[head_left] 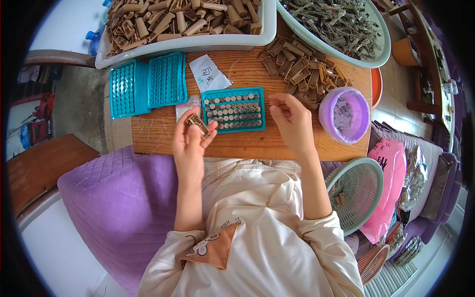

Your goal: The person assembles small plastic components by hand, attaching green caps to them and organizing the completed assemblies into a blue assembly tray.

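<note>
My left hand (190, 138) is closed around a small brown plastic casing (199, 125) with shiny metal showing in it. The hand is raised beside the lower left corner of a teal tray (232, 129), which holds rows of small round silver pieces (232, 112). To the right of that tray, my right hand (292, 119) hovers over the wooden table with its fingers bent. Thumb and forefinger look apart, and I see nothing between them. Beyond the right hand lies a loose pile of brown plastic casings (302, 69).
Two stacks of teal trays (167, 79) lie at the left beside a white paper (207, 73). A large white bin (188, 49) of brown parts and a pale basin (383, 49) of metallic strips stand behind. A purple-lined bin (363, 119) and a green basket (371, 198) are at the right.
</note>
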`<action>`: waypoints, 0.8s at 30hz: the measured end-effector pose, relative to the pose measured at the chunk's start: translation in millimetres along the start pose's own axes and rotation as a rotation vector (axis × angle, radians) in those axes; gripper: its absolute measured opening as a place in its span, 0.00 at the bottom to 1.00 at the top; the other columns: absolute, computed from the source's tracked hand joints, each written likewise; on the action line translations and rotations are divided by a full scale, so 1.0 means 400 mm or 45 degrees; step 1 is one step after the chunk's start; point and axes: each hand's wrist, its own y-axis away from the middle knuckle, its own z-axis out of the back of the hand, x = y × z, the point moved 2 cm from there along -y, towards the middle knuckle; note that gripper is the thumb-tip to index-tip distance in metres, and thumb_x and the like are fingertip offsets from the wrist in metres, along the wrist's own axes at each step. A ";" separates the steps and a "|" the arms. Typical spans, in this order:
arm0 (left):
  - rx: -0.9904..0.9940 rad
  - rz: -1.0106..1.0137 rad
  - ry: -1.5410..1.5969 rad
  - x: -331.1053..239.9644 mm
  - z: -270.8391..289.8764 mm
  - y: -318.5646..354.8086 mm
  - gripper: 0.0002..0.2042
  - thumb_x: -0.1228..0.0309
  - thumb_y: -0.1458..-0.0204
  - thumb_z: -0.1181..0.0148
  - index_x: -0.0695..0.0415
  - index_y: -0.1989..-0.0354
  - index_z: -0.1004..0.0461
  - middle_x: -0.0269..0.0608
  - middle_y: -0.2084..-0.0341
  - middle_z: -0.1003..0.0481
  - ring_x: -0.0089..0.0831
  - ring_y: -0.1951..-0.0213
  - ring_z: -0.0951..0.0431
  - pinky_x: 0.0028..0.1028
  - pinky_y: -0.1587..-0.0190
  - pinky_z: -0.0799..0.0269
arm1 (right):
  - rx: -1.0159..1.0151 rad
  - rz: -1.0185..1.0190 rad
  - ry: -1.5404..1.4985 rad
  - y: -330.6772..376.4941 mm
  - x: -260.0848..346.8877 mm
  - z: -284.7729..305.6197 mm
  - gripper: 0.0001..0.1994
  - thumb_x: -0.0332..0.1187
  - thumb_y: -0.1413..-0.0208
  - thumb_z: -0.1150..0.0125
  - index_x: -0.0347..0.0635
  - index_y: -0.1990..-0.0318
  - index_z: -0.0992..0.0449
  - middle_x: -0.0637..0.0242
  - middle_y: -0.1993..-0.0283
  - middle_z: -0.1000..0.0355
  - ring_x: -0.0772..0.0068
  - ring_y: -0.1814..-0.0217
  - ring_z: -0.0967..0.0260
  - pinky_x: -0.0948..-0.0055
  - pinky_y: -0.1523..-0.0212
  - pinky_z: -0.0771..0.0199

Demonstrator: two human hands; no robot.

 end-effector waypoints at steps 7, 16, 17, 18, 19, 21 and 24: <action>0.025 0.317 -0.429 0.015 0.089 -0.041 0.13 0.72 0.41 0.61 0.58 0.48 0.38 0.42 0.56 0.33 0.30 0.62 0.24 0.24 0.60 0.26 | -0.137 0.557 0.529 -0.065 -0.043 -0.063 0.12 0.19 0.49 0.53 0.35 0.56 0.31 0.52 0.60 0.30 0.50 0.59 0.31 0.65 0.60 0.30; 0.235 0.483 -0.441 0.041 0.070 -0.031 0.12 0.72 0.41 0.61 0.58 0.50 0.37 0.39 0.59 0.32 0.28 0.63 0.24 0.25 0.60 0.26 | -0.020 0.381 0.557 -0.066 -0.048 -0.053 0.12 0.20 0.48 0.53 0.36 0.56 0.31 0.51 0.58 0.30 0.51 0.57 0.31 0.66 0.58 0.30; 0.261 0.499 -0.429 0.041 0.068 -0.029 0.12 0.72 0.41 0.60 0.58 0.50 0.37 0.39 0.60 0.32 0.28 0.63 0.24 0.24 0.60 0.26 | -0.026 0.376 0.589 -0.062 -0.048 -0.048 0.12 0.21 0.48 0.52 0.37 0.56 0.30 0.52 0.58 0.30 0.51 0.58 0.30 0.67 0.59 0.30; 0.260 0.500 -0.427 0.043 0.066 -0.027 0.12 0.72 0.41 0.60 0.58 0.50 0.37 0.39 0.60 0.32 0.28 0.63 0.24 0.24 0.60 0.26 | -0.024 0.375 0.590 -0.056 -0.046 -0.040 0.12 0.21 0.48 0.52 0.37 0.56 0.30 0.52 0.58 0.30 0.51 0.58 0.30 0.67 0.59 0.30; 0.289 0.521 -0.420 0.047 0.064 -0.023 0.12 0.72 0.41 0.60 0.59 0.50 0.37 0.38 0.61 0.32 0.28 0.64 0.24 0.24 0.61 0.26 | -0.024 0.364 0.579 -0.048 -0.043 -0.032 0.10 0.21 0.49 0.50 0.37 0.58 0.29 0.53 0.58 0.29 0.52 0.59 0.30 0.67 0.60 0.29; 0.315 0.542 -0.411 0.049 0.067 -0.020 0.12 0.71 0.41 0.60 0.59 0.50 0.37 0.37 0.62 0.32 0.28 0.64 0.24 0.24 0.61 0.26 | -0.020 0.353 0.567 -0.043 -0.052 -0.023 0.09 0.22 0.50 0.49 0.37 0.59 0.28 0.54 0.59 0.29 0.52 0.60 0.30 0.67 0.60 0.29; 0.319 0.525 -0.382 0.041 0.065 -0.015 0.13 0.71 0.41 0.59 0.59 0.49 0.37 0.36 0.66 0.32 0.28 0.64 0.23 0.24 0.61 0.26 | -0.140 0.607 0.580 -0.030 -0.078 -0.018 0.07 0.22 0.54 0.44 0.38 0.65 0.27 0.57 0.63 0.29 0.52 0.64 0.30 0.65 0.65 0.29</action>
